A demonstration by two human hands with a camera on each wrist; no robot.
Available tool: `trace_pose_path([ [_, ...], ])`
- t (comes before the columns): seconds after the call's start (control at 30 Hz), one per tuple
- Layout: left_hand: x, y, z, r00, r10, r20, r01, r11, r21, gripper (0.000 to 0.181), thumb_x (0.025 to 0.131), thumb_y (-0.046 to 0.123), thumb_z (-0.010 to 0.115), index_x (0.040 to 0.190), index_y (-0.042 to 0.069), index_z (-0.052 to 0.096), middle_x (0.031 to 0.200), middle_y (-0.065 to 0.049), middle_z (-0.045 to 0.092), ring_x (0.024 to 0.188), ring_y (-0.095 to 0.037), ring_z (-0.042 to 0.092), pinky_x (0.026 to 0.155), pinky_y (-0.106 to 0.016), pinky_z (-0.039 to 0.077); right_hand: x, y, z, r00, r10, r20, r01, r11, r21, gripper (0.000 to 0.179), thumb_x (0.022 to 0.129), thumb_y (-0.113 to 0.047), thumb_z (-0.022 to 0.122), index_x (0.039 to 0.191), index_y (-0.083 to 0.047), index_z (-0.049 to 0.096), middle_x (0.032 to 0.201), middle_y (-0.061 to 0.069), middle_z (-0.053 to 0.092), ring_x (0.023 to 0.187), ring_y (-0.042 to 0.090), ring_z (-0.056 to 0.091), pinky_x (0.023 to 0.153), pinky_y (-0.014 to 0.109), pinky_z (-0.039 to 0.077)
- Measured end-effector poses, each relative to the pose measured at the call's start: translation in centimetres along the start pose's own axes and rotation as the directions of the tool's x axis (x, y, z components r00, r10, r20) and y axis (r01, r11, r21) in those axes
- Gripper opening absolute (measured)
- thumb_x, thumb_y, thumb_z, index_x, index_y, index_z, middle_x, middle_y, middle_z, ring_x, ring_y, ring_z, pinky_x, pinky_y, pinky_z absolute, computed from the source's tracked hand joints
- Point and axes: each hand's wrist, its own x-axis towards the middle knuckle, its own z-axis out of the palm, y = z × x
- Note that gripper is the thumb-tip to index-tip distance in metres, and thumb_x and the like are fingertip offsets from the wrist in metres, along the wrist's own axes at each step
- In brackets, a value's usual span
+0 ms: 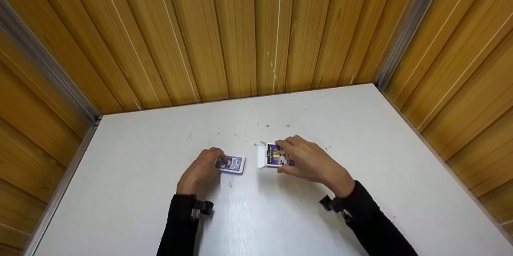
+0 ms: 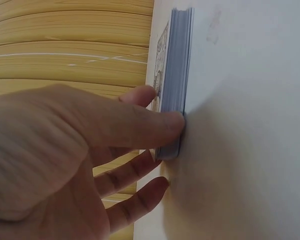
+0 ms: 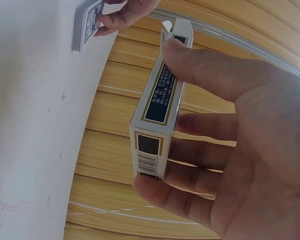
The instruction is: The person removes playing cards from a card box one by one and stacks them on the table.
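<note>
My left hand grips a deck of playing cards with blue-and-white backs, low over the white table. In the left wrist view the thumb lies along the edges of the stacked cards, and a fingertip shows at the face behind. To the right, my right hand holds a card box between thumb and fingers. Its open white flap points left toward the deck, a small gap apart. The right wrist view shows the box's printed side and barcode end, raised above the table.
The white tabletop carries small dark scuffs and specks beyond the hands. Wood-look panels wall the back and both sides, with grey metal strips at the corners. Both wrists wear black sleeves and small strapped-on devices.
</note>
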Motion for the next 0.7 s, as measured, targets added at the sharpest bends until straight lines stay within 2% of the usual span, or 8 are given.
trace_pose_path([
  [0.2,0.1,0.0,0.1,1.0,0.0,0.001,0.0,1.0,0.011,0.044,0.072,-0.024,0.054,0.1,0.007,0.07,0.107,-0.004,0.066,0.104,-0.025,0.055,0.09,-0.039,0.048,0.0,0.0,0.1,1.0,0.004,0.008,-0.005,1.0,0.002,0.07,0.086,-0.036,0.085,0.14,0.001,0.057,0.124,0.015,0.066,0.113,0.027,0.062,0.088,0.042,0.056],
  [0.3,-0.1,0.0,0.0,1.0,-0.019,0.014,0.019,1.0,0.017,0.039,0.074,-0.02,0.057,0.098,0.008,0.07,0.124,-0.011,0.062,0.116,-0.029,0.055,0.094,-0.04,0.047,0.1,0.0,0.1,1.0,0.005,0.009,-0.005,1.0,0.005,0.071,0.086,-0.037,0.085,0.14,0.001,0.057,0.124,0.016,0.066,0.113,0.028,0.062,0.089,0.042,0.056],
  [0.4,-0.4,0.2,-0.6,0.996,-0.077,0.035,0.077,0.997,0.0,0.032,0.078,-0.012,0.062,0.1,0.01,0.069,0.146,-0.017,0.049,0.126,-0.033,0.053,0.096,-0.042,0.047,0.1,0.0,0.0,1.0,0.004,0.005,-0.004,1.0,0.009,0.071,0.086,-0.037,0.085,0.14,0.001,0.057,0.124,0.016,0.066,0.114,0.028,0.062,0.09,0.042,0.056],
  [0.47,-0.7,0.6,-1.1,0.993,-0.115,0.032,0.115,0.993,-0.017,0.025,0.084,-0.005,0.067,0.103,0.011,0.069,0.152,-0.018,0.044,0.128,-0.033,0.052,0.097,-0.043,0.047,0.1,0.0,0.0,1.0,0.003,0.001,-0.003,1.0,0.013,0.072,0.086,-0.037,0.085,0.14,0.0,0.057,0.125,0.016,0.066,0.114,0.029,0.062,0.091,0.043,0.056],
  [0.57,-0.9,1.5,-1.9,0.991,-0.131,-0.018,0.13,0.991,-0.032,0.017,0.091,0.005,0.071,0.107,0.009,0.068,0.143,-0.015,0.053,0.119,-0.03,0.056,0.097,-0.044,0.048,0.0,0.0,-0.1,1.0,0.007,-0.002,-0.007,1.0,0.018,0.072,0.086,-0.037,0.085,0.141,0.0,0.057,0.126,0.016,0.066,0.114,0.028,0.062,0.091,0.042,0.056],
  [0.7,-1.1,3.9,-2.7,0.985,-0.092,-0.144,0.087,0.995,-0.044,0.008,0.095,0.008,0.07,0.104,0.006,0.069,0.108,-0.008,0.067,0.096,-0.025,0.061,0.085,-0.041,0.051,0.0,-0.1,-0.2,1.0,0.01,-0.01,-0.01,1.0,0.029,0.071,0.086,-0.037,0.085,0.141,-0.001,0.057,0.126,0.015,0.065,0.113,0.026,0.062,0.089,0.04,0.056],
])
